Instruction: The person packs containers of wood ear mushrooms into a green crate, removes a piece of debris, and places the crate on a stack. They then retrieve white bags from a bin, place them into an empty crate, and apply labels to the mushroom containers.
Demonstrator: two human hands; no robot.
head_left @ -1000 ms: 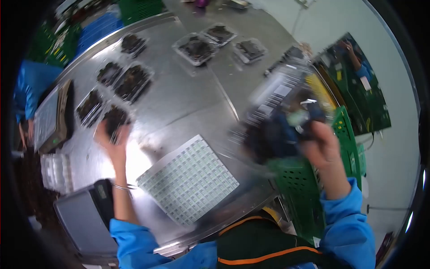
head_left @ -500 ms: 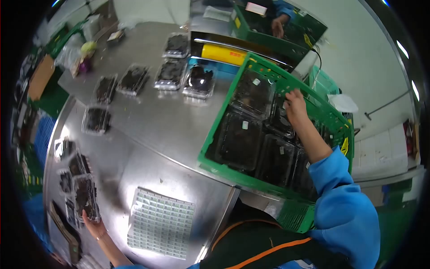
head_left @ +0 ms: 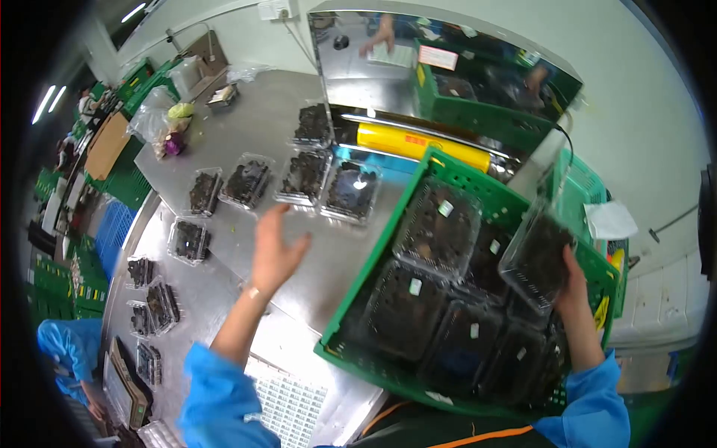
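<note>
My right hand (head_left: pixel 573 295) grips a clear plastic clamshell box (head_left: pixel 536 257) with dark contents, tilted above the right side of the green crate (head_left: pixel 351 310). Several similar boxes lie in that crate, and most carry a small white label; a large one (head_left: pixel 437 228) sits at the far left corner. Over the steel table my left hand (head_left: pixel 276 254) is empty, its thumb and fingers apart. Just beyond it stands a row of dark-filled clear boxes, the nearest being one box (head_left: pixel 304 177). Below my left forearm lies a sheet of small printed labels (head_left: pixel 291 403), partly covered by the sleeve.
More filled boxes, including one box (head_left: pixel 162 305), lie along the table's left side. A yellow roll (head_left: pixel 422 145) sits in a steel machine (head_left: pixel 448 60) behind the crate. A plastic bag (head_left: pixel 154 112) is at the back left. Another person's blue sleeve (head_left: pixel 71 347) shows at lower left.
My left hand has let go of a box at the table's left and moved right, towards the middle. My right hand has lifted a box up from the crate. The view has shifted.
</note>
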